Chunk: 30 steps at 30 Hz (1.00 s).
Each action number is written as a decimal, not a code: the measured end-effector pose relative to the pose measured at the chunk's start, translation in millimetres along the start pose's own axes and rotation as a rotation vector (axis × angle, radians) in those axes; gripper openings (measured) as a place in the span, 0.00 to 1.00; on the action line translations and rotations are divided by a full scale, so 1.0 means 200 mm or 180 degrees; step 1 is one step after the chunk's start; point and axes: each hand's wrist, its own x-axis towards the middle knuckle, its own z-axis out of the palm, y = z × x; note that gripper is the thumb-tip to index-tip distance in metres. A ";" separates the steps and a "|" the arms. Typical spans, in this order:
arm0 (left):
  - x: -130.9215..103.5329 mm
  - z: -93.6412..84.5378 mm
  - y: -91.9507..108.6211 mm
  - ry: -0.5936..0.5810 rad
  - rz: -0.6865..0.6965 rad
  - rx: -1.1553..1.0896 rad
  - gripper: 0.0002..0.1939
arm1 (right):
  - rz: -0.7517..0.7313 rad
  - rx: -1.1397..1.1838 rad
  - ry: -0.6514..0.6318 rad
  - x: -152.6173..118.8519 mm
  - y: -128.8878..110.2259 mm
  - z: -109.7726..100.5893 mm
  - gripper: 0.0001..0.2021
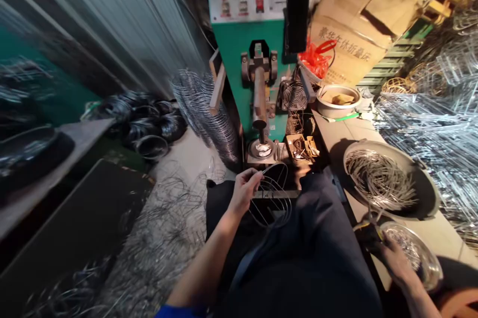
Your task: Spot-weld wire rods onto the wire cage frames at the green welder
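My left hand is closed in a pinch on the upper part of a wire frame, made of thin bent wire loops. The frame hangs over my lap, in front of the machine's lower end. At the right, my right hand is closed around a dark tool with yellow marks, its metal tip pointing away from me; shadow and blur hide its exact kind. Beside that hand stands a clear bowl of small metal bits. Just beyond is a large round basin holding many curved wire pieces.
Ahead stands a green machine with a round lower electrode and a small parts tray. Stacked wire rings lean at its left. Loose wire covers the floor. Shiny wire racks and a cardboard box fill the right.
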 end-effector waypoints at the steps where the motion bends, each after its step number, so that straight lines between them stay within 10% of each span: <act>1: -0.02 0.00 0.00 0.0004 -0.0059 -0.0021 0.16 | 0.0135 0.0003 0.0118 0.00 -0.04 -0.04 0.20; 6: -0.08 0.02 -0.01 -0.0081 -0.0269 -0.0191 0.17 | 0.0022 0.0798 0.0009 -0.01 -0.33 -0.10 0.24; 13: -0.16 0.02 -0.01 -0.0019 -0.0346 -0.0286 0.18 | 0.0084 0.2332 -0.1665 -0.02 -0.79 0.31 0.20; 20: -0.20 0.05 -0.01 0.0042 -0.0375 -0.0146 0.18 | -0.0387 0.1364 -0.2684 -0.11 -0.94 0.58 0.24; 30: -0.19 0.12 -0.06 -0.0213 -0.0440 -0.0107 0.18 | -0.1405 -0.0336 -0.1675 -0.04 -1.16 0.51 0.19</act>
